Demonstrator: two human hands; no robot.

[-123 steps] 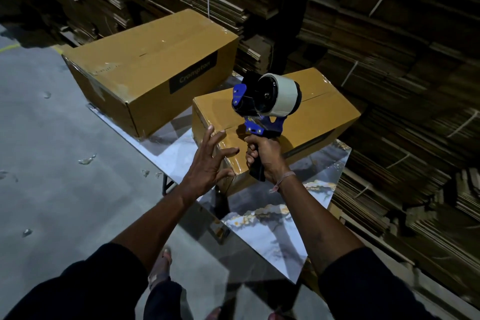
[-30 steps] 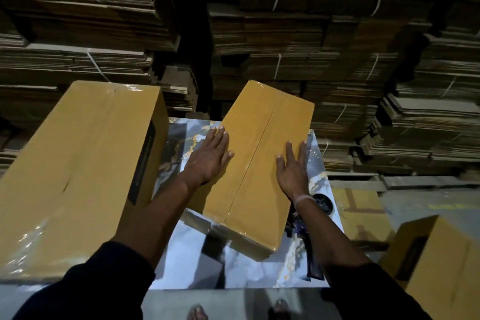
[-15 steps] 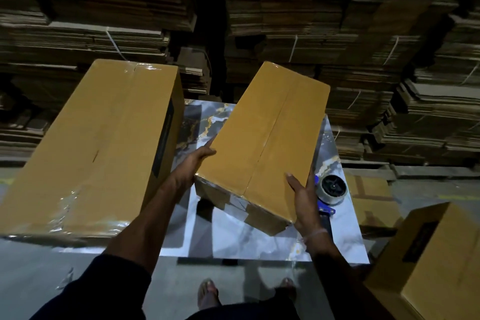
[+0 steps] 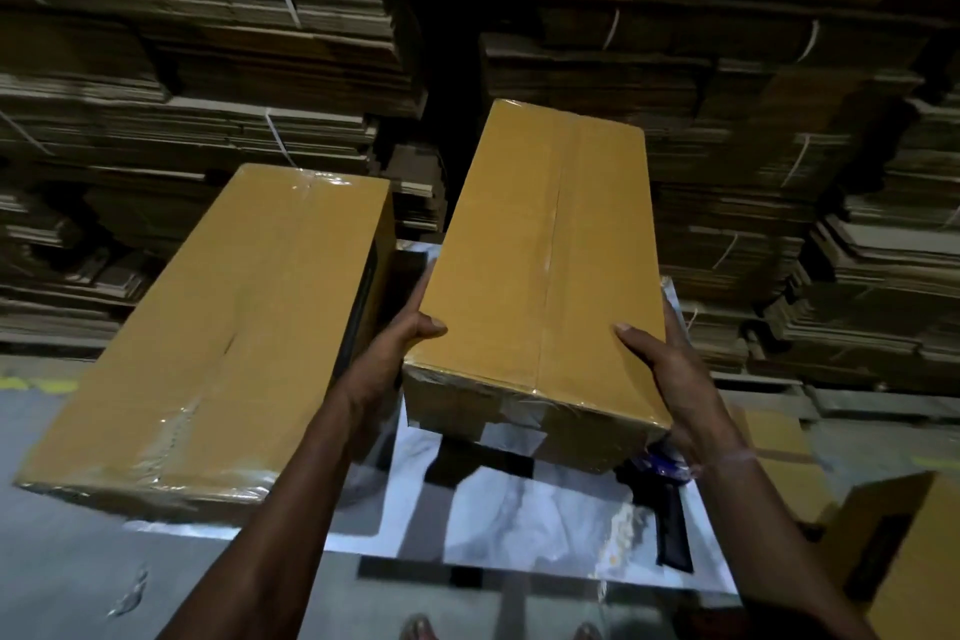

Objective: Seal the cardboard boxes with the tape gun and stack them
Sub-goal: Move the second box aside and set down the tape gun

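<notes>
L thumb (image 4: 428, 327) & R thumb (image 4: 631, 334) lie on top of the long taped brown cardboard box (image 4: 540, 255), other fingers tucked down its sides, so both hands hold it up off the shiny marble-look table (image 4: 519, 520). Best to keep it flat & squeeze evenly, then set it square on the bigger taped brown box (image 4: 223, 333) just beside on the L. Blue tape gun (image 4: 667, 470) lies on table under R wrist, so don't bump it.

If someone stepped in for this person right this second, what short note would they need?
Left hand and right hand grip the near end of the taped box, lifted off the table.
Second taped box rests at the table's left.
Tape gun lies on the table under the right wrist.
Another box sits lower right.
Done: the held box's top seam is taped.
Left: stack it.
</notes>
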